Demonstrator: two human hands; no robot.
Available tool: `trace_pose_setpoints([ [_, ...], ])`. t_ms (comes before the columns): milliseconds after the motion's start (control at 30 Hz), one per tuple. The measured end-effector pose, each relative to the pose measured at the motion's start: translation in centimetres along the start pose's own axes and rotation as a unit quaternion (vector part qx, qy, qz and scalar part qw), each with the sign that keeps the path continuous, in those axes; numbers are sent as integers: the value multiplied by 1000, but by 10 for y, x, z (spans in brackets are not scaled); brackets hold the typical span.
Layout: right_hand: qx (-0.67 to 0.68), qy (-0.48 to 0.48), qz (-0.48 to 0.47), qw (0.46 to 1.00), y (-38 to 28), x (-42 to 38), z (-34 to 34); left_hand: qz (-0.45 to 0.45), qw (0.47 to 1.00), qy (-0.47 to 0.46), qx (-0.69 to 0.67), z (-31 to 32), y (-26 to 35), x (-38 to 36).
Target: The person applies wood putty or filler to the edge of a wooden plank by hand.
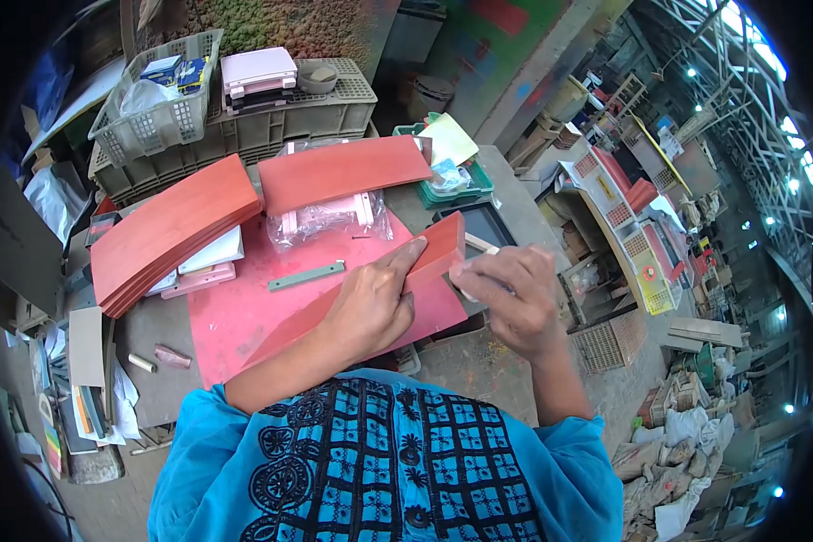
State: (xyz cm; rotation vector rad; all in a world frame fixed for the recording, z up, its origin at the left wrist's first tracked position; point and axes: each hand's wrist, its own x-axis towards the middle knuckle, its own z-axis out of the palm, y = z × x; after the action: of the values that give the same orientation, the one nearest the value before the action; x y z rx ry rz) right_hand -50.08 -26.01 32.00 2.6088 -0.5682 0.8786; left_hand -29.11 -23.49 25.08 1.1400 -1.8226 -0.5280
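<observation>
A red curved panel (429,262) stands on edge over the red mat (235,316) at the middle of the counter (163,379), tilted up toward the right. The left hand (370,303) lies over its long side, fingers closed around it, forefinger stretched along the top edge. The right hand (510,294) pinches a small pale piece (471,246) against the panel's right end. A thin grey strip (305,275) lies on the mat just left. Behind sit a stack of red panels (167,230) and grey crates (244,117).
</observation>
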Motion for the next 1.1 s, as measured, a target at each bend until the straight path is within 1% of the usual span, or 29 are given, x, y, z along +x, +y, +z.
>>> trace_pose_setpoints([
  [33, 8, -15, -6, 1000, -1, -1, -1, 3, 1000, 6, -2, 0, -1, 0],
  [133, 10, 24, 9, 1000, 2, 2, -1, -8, 1000, -1, -3, -1, 0, 0],
  [167, 27, 12, 9, 1000, 1, 2, -1, -15, 1000, -7, -1, -2, 1, 0],
  [233, 61, -8, 8, 998, 1, 4, 1, -6, 1000, 15, -3, -1, -2, -2],
  [267, 82, 19, 34, 996, 2, 3, 4, 0, 1000, 28, -2, -1, -3, -3],
  [333, 129, 73, 84, 985, 1, -3, 12, -39, 999, 0, -23, -5, 1, -3],
  [433, 132, 101, 144, 975, -2, -2, 25, -94, 994, -15, -58, -1, -1, -10],
  [500, 155, 116, 145, 970, -13, -5, 41, -46, 997, 38, -53, -3, -1, -17],
  [533, 167, 112, 159, 967, -17, -9, 45, -36, 997, 39, -61, -7, 1, -20],
  [567, 154, 114, 153, 969, -19, -11, 47, -27, 996, 41, -71, -9, 1, -22],
  [633, 180, 126, 150, 964, -12, -22, 52, 25, 996, 84, -34, 5, -10, -16],
  [733, 193, 141, 160, 958, -15, -24, 56, 40, 996, 73, 9, 1, 3, -6],
  [767, 192, 147, 171, 955, -16, -27, 54, 39, 995, 90, 8, -1, 11, -8],
  [833, 210, 145, 145, 956, -18, -25, 56, 53, 992, 112, -1, -7, 20, -5],
  [900, 197, 141, 123, 962, -25, -17, 52, 56, 991, 117, -25, -8, 22, -3],
  [933, 179, 136, 133, 965, -31, -13, 50, 54, 991, 118, -37, -10, 23, -6],
  [967, 208, 136, 155, 956, -35, -12, 49, 53, 991, 114, -46, -11, 24, -9],
  [1000, 188, 137, 143, 962, -43, -6, 48, 47, 987, 140, -69, -4, 20, -12],
  [1033, 166, 138, 131, 968, -49, 0, 45, 49, 988, 123, -82, -10, 23, -17],
  [1100, 180, 153, 103, 966, -52, 0, 46, 63, 989, 88, -102, -32, 27, -28],
])
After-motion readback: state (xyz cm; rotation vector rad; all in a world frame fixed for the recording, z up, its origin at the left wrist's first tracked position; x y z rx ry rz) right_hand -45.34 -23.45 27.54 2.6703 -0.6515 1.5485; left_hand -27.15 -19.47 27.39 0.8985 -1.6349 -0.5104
